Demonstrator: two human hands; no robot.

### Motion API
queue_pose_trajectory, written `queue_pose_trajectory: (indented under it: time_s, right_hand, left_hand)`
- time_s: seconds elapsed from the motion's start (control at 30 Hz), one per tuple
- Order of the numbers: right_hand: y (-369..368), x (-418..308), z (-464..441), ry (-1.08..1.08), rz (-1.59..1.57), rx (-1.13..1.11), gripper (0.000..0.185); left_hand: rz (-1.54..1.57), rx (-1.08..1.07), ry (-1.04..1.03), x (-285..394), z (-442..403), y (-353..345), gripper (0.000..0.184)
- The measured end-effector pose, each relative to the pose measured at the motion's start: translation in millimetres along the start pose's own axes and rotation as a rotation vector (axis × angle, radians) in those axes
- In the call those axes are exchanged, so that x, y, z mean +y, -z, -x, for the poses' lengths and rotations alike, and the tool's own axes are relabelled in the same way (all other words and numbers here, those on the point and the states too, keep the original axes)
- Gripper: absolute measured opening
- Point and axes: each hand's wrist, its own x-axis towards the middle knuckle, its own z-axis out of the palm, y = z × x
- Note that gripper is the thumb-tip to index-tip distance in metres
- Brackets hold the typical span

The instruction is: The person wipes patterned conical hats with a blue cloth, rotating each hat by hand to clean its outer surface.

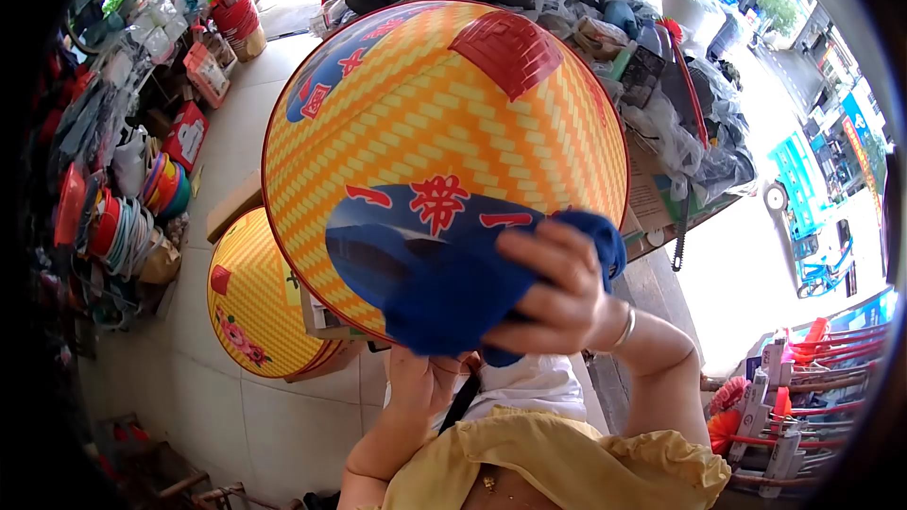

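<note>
A large round conical hat [416,123], yellow and orange with a woven pattern, red patches and blue ovals with red characters, fills the middle of the view. My right hand [557,288], with a bangle at the wrist, is wrapped over a dark blue cloth [463,297] that lies against the lower part of the hat's surface. Below the hat's near rim is my left hand [425,378]; its fingers are mostly hidden behind the rim and the cloth, so its grip is not clear.
More yellow hats [260,312] lie stacked by a cardboard box at lower left. Plastic-wrapped goods [661,85] cover a table behind. Shelved goods [123,179] line the left side, and red-handled items [803,397] stand at lower right. A blue three-wheeler [803,208] is outside.
</note>
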Motion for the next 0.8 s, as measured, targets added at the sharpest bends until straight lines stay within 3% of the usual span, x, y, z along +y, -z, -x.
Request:
queue_pose_trajectory:
  time_s: [0.07,0.1,0.3,0.53,0.57,0.6,0.73,0.8]
  right_hand:
    - [7,12,-12,-0.059,-0.027,0.026,0.036]
    - [10,26,-19,-0.221,-0.001,0.103,0.040]
    - [5,29,-15,-0.336,-0.009,0.203,0.045]
    - [-10,-44,24,0.025,0.017,-0.085,0.018]
    - [-14,-51,29,0.045,-0.014,-0.125,0.015]
    - [-14,-51,30,0.044,-0.014,-0.126,0.015]
    - [-7,-35,19,0.062,-0.031,-0.123,0.019]
    - [-2,-16,3,0.019,-0.011,-0.057,0.025]
  left_hand:
    - [-0.020,-0.002,-0.004,0,2,3,0.050]
    - [-0.040,-0.005,-0.012,0,2,2,0.051]
    - [-0.045,0.017,-0.028,2,0,-6,0.050]
    - [-0.032,-0.019,-0.033,1,0,-2,0.048]
    - [-0.063,0.074,-0.005,3,-1,-6,0.048]
    - [-0.094,0.166,0.023,4,-2,-9,0.048]
    - [-0.173,0.157,0.028,4,-2,-11,0.049]
    - [-0.015,0.032,-0.009,1,-1,-7,0.049]
